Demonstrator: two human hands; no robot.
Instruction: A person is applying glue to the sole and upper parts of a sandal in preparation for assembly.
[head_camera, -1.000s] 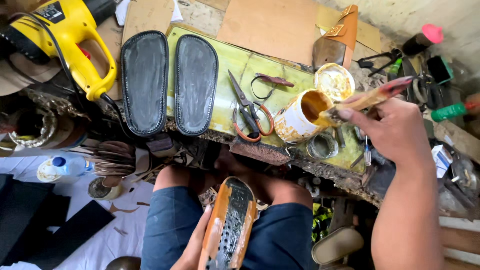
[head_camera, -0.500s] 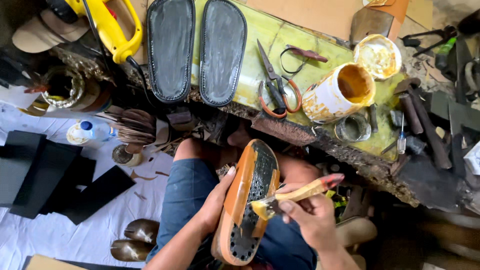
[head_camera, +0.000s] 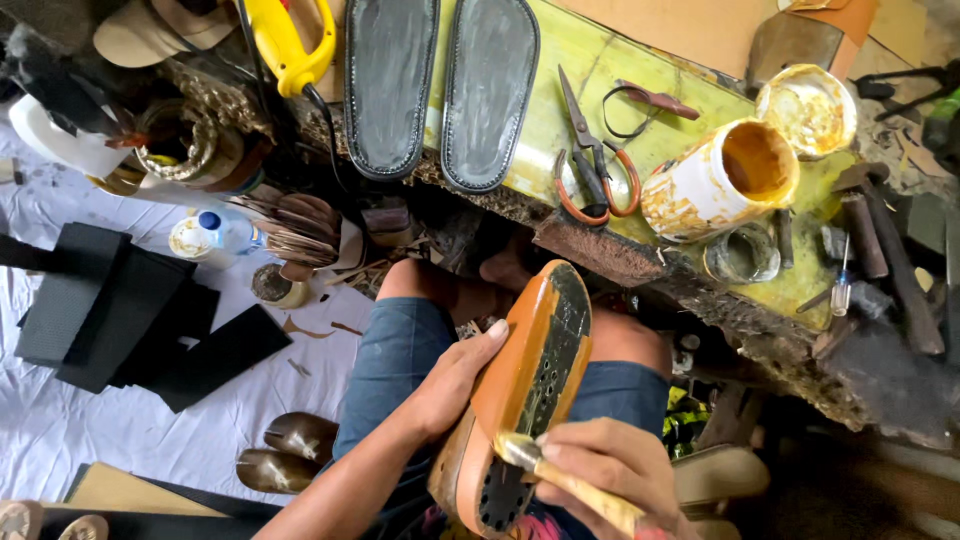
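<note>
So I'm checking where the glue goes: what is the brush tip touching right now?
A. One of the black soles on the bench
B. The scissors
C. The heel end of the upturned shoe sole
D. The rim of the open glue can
C: the right hand presses the brush on the shoe sole near its heel, steadied by the left hand; the glue can sits apart on the bench.

Bright, even daylight, sharp at the centre.
Glare shines off the green bench top (head_camera: 560, 75) and the white floor cloth (head_camera: 70, 420); deep shadow lies under the bench, and the edges bend and blur slightly.
</note>
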